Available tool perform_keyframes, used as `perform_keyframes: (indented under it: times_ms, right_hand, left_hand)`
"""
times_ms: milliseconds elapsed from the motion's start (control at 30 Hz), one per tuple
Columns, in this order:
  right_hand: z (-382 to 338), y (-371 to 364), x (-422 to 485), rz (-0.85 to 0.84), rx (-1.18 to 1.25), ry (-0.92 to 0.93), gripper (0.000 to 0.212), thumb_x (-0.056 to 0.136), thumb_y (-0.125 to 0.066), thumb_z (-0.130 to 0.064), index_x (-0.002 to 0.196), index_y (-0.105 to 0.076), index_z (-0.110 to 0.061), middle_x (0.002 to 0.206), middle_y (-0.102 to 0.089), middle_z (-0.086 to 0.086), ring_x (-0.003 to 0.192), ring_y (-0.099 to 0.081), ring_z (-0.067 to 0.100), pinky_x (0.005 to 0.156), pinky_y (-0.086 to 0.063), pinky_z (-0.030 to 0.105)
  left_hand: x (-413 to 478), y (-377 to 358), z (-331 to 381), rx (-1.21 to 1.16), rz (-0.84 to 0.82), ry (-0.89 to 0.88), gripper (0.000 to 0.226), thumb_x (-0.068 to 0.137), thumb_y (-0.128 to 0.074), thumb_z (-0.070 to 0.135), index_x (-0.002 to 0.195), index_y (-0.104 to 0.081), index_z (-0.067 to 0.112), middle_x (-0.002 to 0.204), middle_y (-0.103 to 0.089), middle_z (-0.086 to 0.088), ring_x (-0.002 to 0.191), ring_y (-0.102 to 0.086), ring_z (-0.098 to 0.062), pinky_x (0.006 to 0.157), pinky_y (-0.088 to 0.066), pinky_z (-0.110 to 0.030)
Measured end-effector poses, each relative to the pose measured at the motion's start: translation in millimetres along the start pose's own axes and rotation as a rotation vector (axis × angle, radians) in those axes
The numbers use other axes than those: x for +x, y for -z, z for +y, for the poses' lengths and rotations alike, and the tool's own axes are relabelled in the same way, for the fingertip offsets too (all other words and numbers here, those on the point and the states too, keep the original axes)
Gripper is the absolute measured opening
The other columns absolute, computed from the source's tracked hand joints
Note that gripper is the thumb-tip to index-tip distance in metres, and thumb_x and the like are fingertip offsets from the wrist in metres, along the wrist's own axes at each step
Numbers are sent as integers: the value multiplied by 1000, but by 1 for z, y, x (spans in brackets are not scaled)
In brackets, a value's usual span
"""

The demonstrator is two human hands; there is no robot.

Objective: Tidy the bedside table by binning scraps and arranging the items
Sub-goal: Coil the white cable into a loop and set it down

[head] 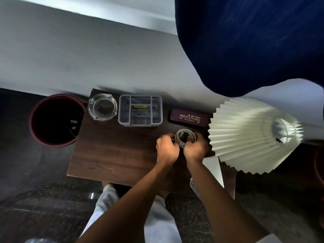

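A grey cable wound into a coil sits over the dark wooden bedside table, right of centre. My left hand grips the coil's left side and my right hand grips its right side, both with curled fingers. Behind the coil lies a maroon spectacle case with gold lettering. A grey plastic organiser with several compartments stands at the table's back, and a glass ashtray sits left of it. A dark red bin stands on the floor at the table's left, with small white scraps inside.
A white pleated lampshade leans over the table's right end, close to my right hand. A white sheet of paper lies under its edge. A blue curtain hangs at the upper right, against a pale wall.
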State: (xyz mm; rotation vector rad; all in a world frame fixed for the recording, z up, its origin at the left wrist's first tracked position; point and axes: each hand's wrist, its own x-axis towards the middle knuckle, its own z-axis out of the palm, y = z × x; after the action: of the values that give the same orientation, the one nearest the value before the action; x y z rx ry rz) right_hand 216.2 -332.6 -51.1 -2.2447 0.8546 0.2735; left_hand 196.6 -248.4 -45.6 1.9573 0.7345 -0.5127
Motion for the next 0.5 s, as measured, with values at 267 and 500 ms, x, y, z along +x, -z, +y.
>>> perform_keyframes:
  times_ms: [267, 500]
  right_hand:
    - [-10, 11, -25, 85, 7, 72, 43, 89, -68, -10, 129, -59, 3, 131, -59, 26, 125, -51, 42, 104, -37, 39]
    - [-47, 13, -62, 112, -21, 541, 34, 88, -69, -9, 122, -65, -4, 122, -62, 15, 111, -61, 28, 100, -49, 36]
  left_hand:
    - [-20, 27, -19, 64, -90, -16, 38, 96, -64, 34, 129, -65, 14, 126, -64, -10, 112, -66, -24, 102, -51, -41]
    - [-49, 109, -34, -79, 306, -69, 12, 96, -62, 24, 97, -73, 21, 94, -71, 0, 87, -66, -14, 83, -48, -26]
